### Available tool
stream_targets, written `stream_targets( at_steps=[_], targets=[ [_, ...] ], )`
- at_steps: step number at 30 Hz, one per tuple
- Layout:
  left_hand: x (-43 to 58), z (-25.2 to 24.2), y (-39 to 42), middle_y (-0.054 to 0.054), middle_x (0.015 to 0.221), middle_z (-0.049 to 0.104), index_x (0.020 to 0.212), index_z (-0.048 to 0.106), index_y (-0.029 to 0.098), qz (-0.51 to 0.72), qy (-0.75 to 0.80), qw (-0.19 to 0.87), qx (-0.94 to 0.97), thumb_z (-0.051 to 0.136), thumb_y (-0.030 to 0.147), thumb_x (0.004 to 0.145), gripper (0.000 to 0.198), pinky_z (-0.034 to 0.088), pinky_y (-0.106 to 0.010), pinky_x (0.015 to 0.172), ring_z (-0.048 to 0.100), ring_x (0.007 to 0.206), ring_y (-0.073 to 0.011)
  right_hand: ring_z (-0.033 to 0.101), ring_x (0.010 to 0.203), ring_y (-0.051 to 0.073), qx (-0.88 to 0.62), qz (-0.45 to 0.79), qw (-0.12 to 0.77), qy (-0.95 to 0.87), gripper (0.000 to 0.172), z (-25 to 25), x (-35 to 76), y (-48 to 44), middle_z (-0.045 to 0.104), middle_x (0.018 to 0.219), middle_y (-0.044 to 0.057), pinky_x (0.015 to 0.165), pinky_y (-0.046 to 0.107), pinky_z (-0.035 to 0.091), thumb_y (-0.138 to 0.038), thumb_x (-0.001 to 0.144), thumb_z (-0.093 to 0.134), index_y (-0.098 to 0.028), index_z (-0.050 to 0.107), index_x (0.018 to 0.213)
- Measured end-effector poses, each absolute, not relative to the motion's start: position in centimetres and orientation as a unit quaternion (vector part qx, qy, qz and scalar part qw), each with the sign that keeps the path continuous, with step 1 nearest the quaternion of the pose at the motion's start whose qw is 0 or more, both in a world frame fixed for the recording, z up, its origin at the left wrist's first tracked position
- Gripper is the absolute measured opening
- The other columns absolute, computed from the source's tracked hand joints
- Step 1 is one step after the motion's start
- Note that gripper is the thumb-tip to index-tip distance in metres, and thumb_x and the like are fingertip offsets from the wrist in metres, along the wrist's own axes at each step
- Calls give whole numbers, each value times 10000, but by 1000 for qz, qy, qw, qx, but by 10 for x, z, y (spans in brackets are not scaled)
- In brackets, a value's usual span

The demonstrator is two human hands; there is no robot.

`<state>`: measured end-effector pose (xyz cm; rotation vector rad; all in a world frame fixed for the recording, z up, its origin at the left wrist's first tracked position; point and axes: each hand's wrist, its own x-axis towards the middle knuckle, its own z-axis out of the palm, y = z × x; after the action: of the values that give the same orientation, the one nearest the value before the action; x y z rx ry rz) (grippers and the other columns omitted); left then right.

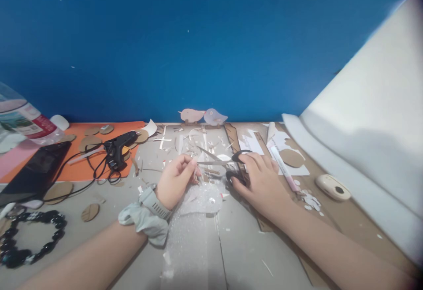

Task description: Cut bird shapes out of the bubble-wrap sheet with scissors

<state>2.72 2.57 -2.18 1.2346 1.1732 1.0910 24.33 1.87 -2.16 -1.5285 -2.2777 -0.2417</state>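
My right hand [259, 182] has its fingers in the black handles of a pair of scissors [220, 161], whose blades are spread and point left. Facing them, my left hand [176, 177] is closed in a pinch, with its fingertips beside the lower blade. What it pinches is too small to name. Just below my hands lies a pale bird-shaped cutout [206, 199] with a small red beak, on or under a strip of clear bubble wrap [188, 246]. Pink [191, 116] and lilac [214, 117] bird cutouts stand by the blue wall.
At left are a black glue gun [115, 149] on orange paper [84, 164], a phone [36, 171], a bottle [29, 118] and a beaded bracelet [31, 237]. At right lie a marker [283, 168], a cardboard disc [291, 158] and a cream case [332, 187]. Paper scraps litter the middle.
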Motion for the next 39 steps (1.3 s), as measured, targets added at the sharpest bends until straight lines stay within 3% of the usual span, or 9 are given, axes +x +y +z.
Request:
stream_targets(
  at_steps=[39],
  targets=[
    [27,-22,25,24,607,599,708,501,162,476,487,520,516,540,395,803,255,481,-205,563,549,518,-84,460,991,273,-548,-85,185,-811,350,-22,243,18,537,1081,98,833,387,316,-333,772,509,-175,450,1079]
  ],
)
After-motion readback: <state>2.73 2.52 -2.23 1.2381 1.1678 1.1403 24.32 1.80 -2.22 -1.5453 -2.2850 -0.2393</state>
